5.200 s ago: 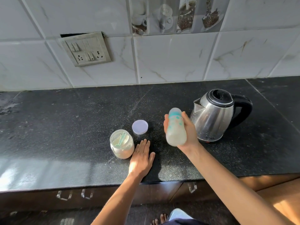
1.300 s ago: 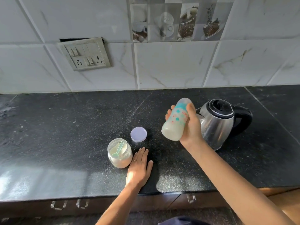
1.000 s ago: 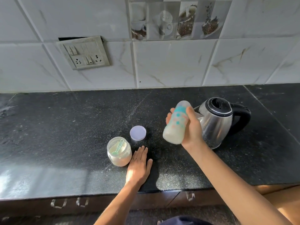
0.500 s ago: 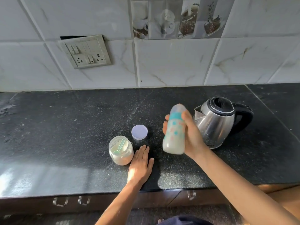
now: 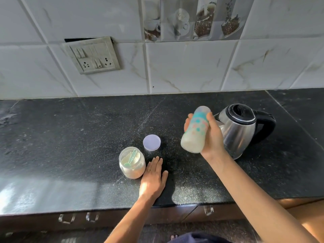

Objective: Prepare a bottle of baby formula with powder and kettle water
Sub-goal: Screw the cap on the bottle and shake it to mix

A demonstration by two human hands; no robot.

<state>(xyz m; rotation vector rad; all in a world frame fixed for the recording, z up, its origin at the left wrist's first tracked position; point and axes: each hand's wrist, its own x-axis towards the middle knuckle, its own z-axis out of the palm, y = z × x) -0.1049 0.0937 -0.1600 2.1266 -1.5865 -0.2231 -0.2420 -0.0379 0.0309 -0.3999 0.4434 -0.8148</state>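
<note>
So, the right hand [image 5: 212, 137] has its fingers and thumb wrapped round the baby bottle [image 5: 194, 132], holding it up off the counter [image 5: 70, 137] just in front of the kettle [image 5: 240, 130]. The bottle is tilted, with the capped top leaning up and away toward the kettle and the base down toward the camera. It's got milky white stuff inside and teal and pink dots on the side.

The left hand [image 5: 153, 176] is lying flat on the counter, palm down, fingers straight and together, not holding anything. There's a ring [image 5: 148, 170] on one finger. It sits right beside the powder jar [image 5: 132, 163], maybe touching it, hard to say. The jar is open and upright with white powder in it and a pale green scoop [image 5: 130, 158] stuck in the powder. The jar's lid [image 5: 151, 142] is lying flat on the counter just behind, between the jar and the bottle.

The kettle is steel with a black lid and black handle, the lid is down and the spout points left toward the bottle. A bit of white dust is scattered across the dark counter. On the tiled wall [image 5: 184, 67] behind there's a switch plate [image 5: 93, 56] with sockets, hanging a bit crooked. Drawer handles [image 5: 66, 218] show under the counter edge.
</note>
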